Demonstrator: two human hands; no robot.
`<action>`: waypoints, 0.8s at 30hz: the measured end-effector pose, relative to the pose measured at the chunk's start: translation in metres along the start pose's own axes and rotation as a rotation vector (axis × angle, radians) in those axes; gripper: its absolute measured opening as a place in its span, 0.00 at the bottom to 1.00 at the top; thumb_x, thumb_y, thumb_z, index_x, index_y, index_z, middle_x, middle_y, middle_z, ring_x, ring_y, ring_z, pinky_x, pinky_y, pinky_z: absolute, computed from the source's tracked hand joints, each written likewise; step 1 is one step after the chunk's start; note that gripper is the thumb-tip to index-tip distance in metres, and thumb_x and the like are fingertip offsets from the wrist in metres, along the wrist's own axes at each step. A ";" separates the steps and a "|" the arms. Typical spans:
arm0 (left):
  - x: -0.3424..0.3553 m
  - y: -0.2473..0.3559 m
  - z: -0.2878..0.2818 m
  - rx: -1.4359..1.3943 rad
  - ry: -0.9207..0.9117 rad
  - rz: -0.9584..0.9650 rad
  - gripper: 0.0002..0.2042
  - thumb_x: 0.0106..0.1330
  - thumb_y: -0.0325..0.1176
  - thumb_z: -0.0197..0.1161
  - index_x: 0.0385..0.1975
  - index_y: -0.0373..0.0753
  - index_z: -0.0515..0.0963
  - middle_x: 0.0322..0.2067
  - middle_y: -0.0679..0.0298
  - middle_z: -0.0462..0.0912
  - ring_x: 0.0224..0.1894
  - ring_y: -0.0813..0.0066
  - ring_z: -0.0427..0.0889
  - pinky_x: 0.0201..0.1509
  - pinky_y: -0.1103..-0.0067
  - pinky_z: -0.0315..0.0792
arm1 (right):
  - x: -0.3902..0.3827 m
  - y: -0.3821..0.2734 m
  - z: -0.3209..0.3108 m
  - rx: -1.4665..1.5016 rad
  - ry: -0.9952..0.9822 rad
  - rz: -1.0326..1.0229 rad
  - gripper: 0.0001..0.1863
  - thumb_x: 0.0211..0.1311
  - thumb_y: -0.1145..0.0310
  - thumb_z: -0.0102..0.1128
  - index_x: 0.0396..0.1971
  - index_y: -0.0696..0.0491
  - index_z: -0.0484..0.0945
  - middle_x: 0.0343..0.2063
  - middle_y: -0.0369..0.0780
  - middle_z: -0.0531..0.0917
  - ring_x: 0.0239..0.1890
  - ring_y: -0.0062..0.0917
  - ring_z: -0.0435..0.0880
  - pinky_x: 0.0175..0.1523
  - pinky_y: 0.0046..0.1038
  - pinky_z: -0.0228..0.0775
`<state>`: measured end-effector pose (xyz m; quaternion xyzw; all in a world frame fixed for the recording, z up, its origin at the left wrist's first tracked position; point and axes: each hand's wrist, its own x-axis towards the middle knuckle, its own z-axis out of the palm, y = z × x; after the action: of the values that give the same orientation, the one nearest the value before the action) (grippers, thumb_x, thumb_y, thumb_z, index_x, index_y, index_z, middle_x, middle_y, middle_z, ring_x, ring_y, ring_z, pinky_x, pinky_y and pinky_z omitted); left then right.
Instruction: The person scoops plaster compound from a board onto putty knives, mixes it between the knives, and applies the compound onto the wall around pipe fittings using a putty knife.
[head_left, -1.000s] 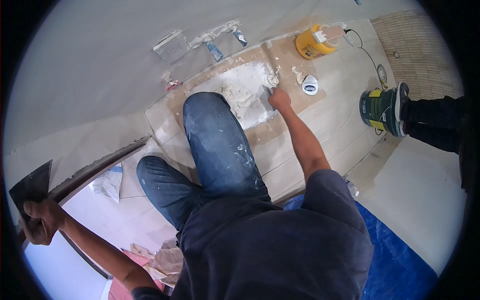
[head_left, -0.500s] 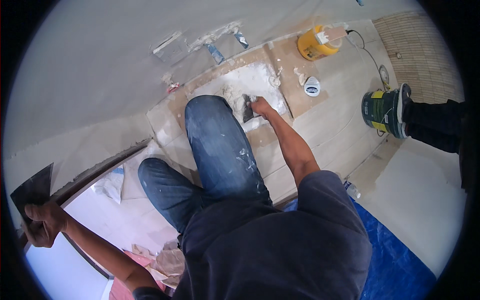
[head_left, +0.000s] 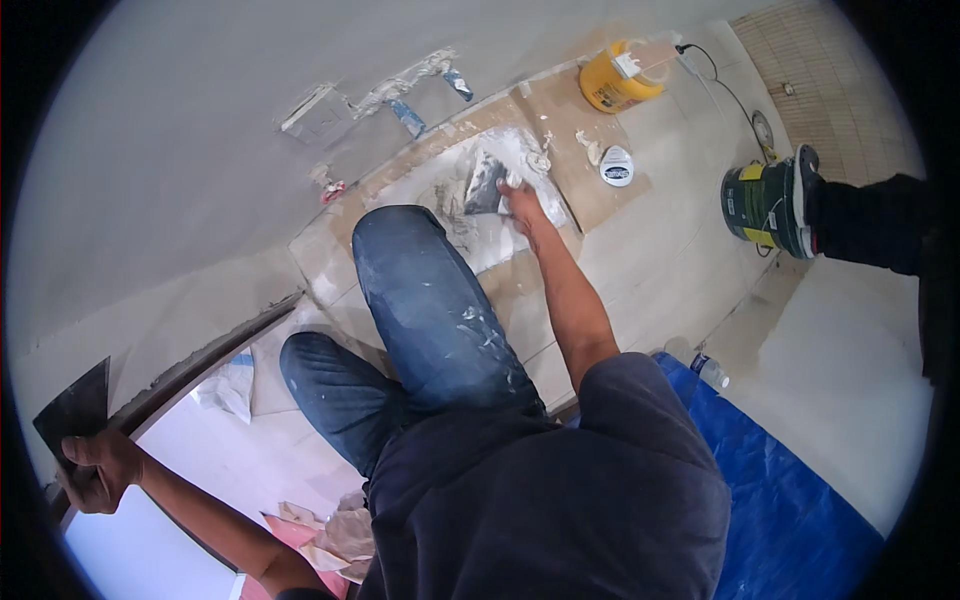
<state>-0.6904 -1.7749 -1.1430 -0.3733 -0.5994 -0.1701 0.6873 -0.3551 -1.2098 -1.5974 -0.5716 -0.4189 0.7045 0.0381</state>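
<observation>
My left hand (head_left: 105, 468), out at the far left, grips a wide dark putty knife (head_left: 76, 408) with its blade pointing up beside the wall. Ahead of my raised knee, my right hand (head_left: 527, 208) is closed around a second putty knife (head_left: 484, 188). Its grey blade lies low over a white, powdery board (head_left: 556, 205) on the floor, among smeared white plaster (head_left: 440, 192). The grip end is mostly covered by my fingers. Plaster lumps stick to the board around the blade.
A yellow bucket (head_left: 612, 88) and a round white lid (head_left: 617, 168) stand beyond the board. At right, another person's shoe (head_left: 803, 200) rests against a dark green bucket (head_left: 752, 210). A wall box (head_left: 318, 115) is ahead; a blue tarp (head_left: 780, 500) lies right.
My right hand has pushed its putty knife a little farther up the board, and the blade now shows more of its face. The plaster by it is more spread. My left hand keeps its grip.
</observation>
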 end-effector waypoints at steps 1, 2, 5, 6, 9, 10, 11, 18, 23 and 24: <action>-0.006 0.002 0.009 -0.008 -0.005 -0.036 0.22 0.59 0.41 0.81 0.33 0.27 0.77 0.17 0.63 0.80 0.14 0.80 0.73 0.18 0.87 0.68 | 0.015 0.001 -0.027 -0.214 0.106 -0.391 0.26 0.69 0.61 0.65 0.63 0.52 0.74 0.52 0.46 0.84 0.54 0.41 0.82 0.59 0.44 0.74; -0.016 0.007 0.023 -0.047 0.004 -0.068 0.22 0.59 0.41 0.81 0.33 0.27 0.77 0.17 0.63 0.80 0.14 0.80 0.73 0.18 0.87 0.68 | 0.026 0.010 -0.059 -0.448 0.219 -0.769 0.22 0.67 0.60 0.64 0.58 0.54 0.80 0.44 0.49 0.88 0.49 0.46 0.86 0.55 0.41 0.76; -0.002 0.001 0.005 0.015 -0.020 0.005 0.22 0.59 0.40 0.81 0.35 0.28 0.77 0.16 0.64 0.79 0.14 0.80 0.73 0.18 0.87 0.68 | -0.019 -0.021 -0.022 -0.820 0.061 -0.699 0.23 0.65 0.63 0.63 0.59 0.53 0.79 0.47 0.52 0.86 0.51 0.49 0.84 0.57 0.44 0.75; -0.002 0.003 0.008 -0.014 -0.002 -0.025 0.22 0.59 0.40 0.82 0.35 0.28 0.77 0.16 0.65 0.79 0.14 0.80 0.73 0.18 0.87 0.68 | -0.027 -0.022 -0.021 -0.989 -0.007 -0.751 0.23 0.63 0.64 0.63 0.58 0.52 0.80 0.47 0.52 0.86 0.50 0.49 0.84 0.57 0.44 0.74; -0.004 0.001 0.013 -0.044 0.027 -0.026 0.21 0.59 0.40 0.82 0.35 0.29 0.78 0.15 0.65 0.78 0.13 0.80 0.73 0.17 0.87 0.68 | -0.049 0.006 -0.019 -1.235 -0.029 -1.112 0.22 0.59 0.68 0.62 0.55 0.45 0.83 0.45 0.44 0.85 0.51 0.40 0.82 0.54 0.41 0.75; -0.005 -0.006 0.007 -0.036 0.030 0.000 0.21 0.58 0.40 0.82 0.34 0.29 0.78 0.16 0.64 0.79 0.13 0.80 0.73 0.17 0.87 0.68 | -0.054 0.013 -0.014 -1.392 -0.080 -1.243 0.20 0.59 0.68 0.61 0.53 0.43 0.84 0.45 0.41 0.84 0.51 0.36 0.81 0.54 0.39 0.75; -0.009 -0.019 -0.001 -0.019 0.024 0.000 0.21 0.58 0.40 0.82 0.34 0.29 0.78 0.16 0.64 0.79 0.13 0.80 0.73 0.17 0.87 0.68 | -0.057 0.020 -0.010 -1.397 -0.097 -1.252 0.20 0.59 0.68 0.61 0.53 0.43 0.84 0.45 0.41 0.84 0.51 0.36 0.81 0.54 0.39 0.75; 0.008 0.027 0.024 -0.060 0.010 0.042 0.24 0.62 0.43 0.79 0.32 0.27 0.73 0.14 0.68 0.74 0.13 0.81 0.68 0.18 0.87 0.65 | -0.015 0.017 -0.069 -2.061 -0.182 -1.211 0.16 0.65 0.64 0.55 0.50 0.36 0.85 0.45 0.32 0.83 0.53 0.28 0.79 0.54 0.41 0.72; -0.006 -0.003 0.009 -0.005 0.042 -0.004 0.25 0.59 0.45 0.81 0.33 0.27 0.78 0.12 0.67 0.74 0.11 0.83 0.66 0.16 0.87 0.64 | -0.002 -0.051 -0.042 -1.631 0.103 -0.940 0.23 0.58 0.75 0.56 0.53 0.40 0.83 0.47 0.36 0.85 0.54 0.37 0.81 0.55 0.43 0.77; -0.005 -0.004 0.009 -0.014 0.047 0.013 0.24 0.59 0.44 0.81 0.33 0.27 0.78 0.12 0.68 0.73 0.11 0.83 0.65 0.16 0.88 0.63 | 0.004 -0.057 -0.032 -1.631 0.096 -0.943 0.23 0.58 0.75 0.56 0.53 0.40 0.83 0.47 0.36 0.85 0.54 0.37 0.81 0.55 0.43 0.77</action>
<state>-0.7001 -1.7722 -1.1467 -0.3781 -0.5794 -0.1785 0.6996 -0.3540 -1.1534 -1.5642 -0.2217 -0.9688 0.0817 -0.0754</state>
